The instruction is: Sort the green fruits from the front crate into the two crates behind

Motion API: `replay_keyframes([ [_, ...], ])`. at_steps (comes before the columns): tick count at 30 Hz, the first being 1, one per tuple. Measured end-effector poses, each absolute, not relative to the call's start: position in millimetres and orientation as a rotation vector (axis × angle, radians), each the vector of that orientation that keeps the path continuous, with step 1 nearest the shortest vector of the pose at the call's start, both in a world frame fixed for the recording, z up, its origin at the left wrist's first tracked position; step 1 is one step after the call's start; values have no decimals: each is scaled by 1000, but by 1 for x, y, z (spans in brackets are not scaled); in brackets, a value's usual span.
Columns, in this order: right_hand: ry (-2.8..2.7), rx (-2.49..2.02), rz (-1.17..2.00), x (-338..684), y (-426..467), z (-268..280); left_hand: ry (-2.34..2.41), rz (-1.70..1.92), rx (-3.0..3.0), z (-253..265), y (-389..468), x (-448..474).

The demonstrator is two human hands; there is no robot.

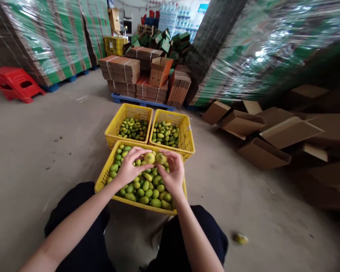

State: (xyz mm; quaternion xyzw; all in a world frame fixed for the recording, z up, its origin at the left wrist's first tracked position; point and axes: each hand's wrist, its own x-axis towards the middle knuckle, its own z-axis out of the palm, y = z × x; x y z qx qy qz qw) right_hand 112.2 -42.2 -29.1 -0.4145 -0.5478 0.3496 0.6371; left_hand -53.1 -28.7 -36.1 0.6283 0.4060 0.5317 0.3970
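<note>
My left hand (132, 165) grips a yellow-green lemon (149, 158) between thumb and fingers. Close beside it, a second lemon (161, 158) is pinched in my right hand (172, 170), its end turned toward me. Both are held up over a yellow plastic crate (102, 176), where many green and yellowish lemons (146, 186) lie loose. Behind this crate stand two more yellow crates, the left one (111, 130) and the right one (189, 136), each partly filled with similar fruit.
A single lemon (240, 238) lies on the floor at my right. Open cardboard boxes (263, 153) are heaped on the right. Flattened cartons (124, 70) sit on a blue pallet (141, 102) ahead. A red stool (17, 83) and wrapped green stacks (48, 37) are on the left.
</note>
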Motion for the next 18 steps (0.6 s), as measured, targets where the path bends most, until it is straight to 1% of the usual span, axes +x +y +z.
replay_keyframes([
  [3,-1129,-935,1051,110,-39,-29,1007,1267,1290,-38,-25,-58],
  [6,-968,-992,1301,108,-31,-38,1005,1036,983,-47,-17,-61],
  [8,-893,-1073,1414,107,-26,-46,1022,905,866,-53,-14,-60],
  [12,-791,-1157,1538,103,-21,-55,1104,846,773,-60,-11,-59],
  [18,-725,-1018,1642,101,-28,-37,977,847,838,-44,-14,-60],
])
